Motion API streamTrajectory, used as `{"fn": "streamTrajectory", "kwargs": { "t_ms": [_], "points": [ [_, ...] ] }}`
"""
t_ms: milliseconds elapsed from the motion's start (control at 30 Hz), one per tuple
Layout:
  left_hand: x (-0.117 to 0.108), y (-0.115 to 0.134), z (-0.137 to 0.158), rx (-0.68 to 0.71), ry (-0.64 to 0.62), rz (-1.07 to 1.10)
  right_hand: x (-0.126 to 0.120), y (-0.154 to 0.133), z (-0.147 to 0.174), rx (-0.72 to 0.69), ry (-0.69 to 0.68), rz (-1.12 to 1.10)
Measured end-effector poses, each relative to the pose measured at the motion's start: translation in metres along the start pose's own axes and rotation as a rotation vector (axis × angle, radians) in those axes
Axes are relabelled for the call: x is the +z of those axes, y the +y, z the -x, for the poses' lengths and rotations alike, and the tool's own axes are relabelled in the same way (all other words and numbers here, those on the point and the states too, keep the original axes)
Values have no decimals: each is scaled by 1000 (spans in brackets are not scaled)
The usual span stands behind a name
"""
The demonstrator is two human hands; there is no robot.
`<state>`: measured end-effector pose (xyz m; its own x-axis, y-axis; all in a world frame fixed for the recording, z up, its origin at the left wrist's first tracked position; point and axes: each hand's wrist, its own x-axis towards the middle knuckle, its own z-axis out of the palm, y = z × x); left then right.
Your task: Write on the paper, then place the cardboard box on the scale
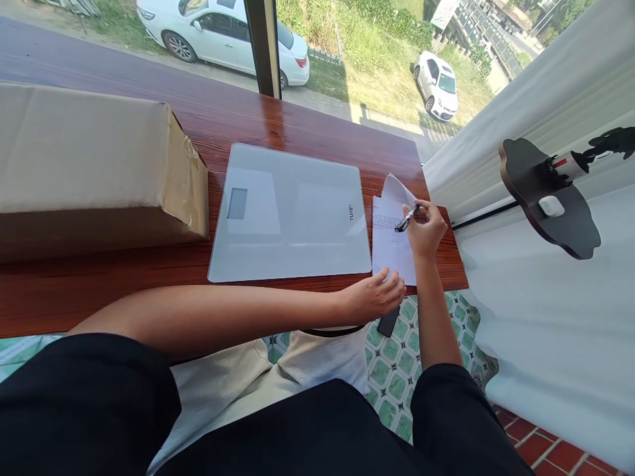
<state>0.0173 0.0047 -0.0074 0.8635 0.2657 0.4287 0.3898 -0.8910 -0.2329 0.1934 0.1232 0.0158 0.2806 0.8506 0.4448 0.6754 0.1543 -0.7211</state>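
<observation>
Paper (391,248) lies at the desk's (124,291) right end, its near edge reaching the front edge and its long axis running from front to back. Right hand (425,228) rests over the sheet's right side, fingers closed around a black pen (407,218) whose tip points left and down onto the printed lines. Left hand (378,294) reaches across the body and presses loosely curled fingers on the sheet's near left corner at the front edge; it grips nothing. Both hands touch the sheet; the right is the nearer to the written area.

Sheet is white, with rows of small print in its upper part, illegible here, and its far corner curls upward. Glass scale (290,215) sits just beside the sheet's left edge, flat, at mid-desk. Cardboard box (94,162) occupies the left end. Small dark object (388,322) shows below the front edge, under the left hand; its nature cannot be determined.
</observation>
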Motion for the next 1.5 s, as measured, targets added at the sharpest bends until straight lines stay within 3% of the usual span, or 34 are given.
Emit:
{"fn": "streamTrajectory", "kwargs": {
  "t_ms": [367,733,1100,1300,1500],
  "points": [
    [-1,1,3,-3,81,-83,1,9,0,67,-72,100],
    [-6,-1,6,44,41,-131,9,9,2,-22,-204,304],
    [-27,-12,9,300,139,-7,11,2,7,-135,-213,376],
    [-52,-29,36,255,210,-65,13,5,8,-174,-214,388],
    [-95,-65,94,59,169,-250,13,10,7,-191,-168,405]
  ]
}}
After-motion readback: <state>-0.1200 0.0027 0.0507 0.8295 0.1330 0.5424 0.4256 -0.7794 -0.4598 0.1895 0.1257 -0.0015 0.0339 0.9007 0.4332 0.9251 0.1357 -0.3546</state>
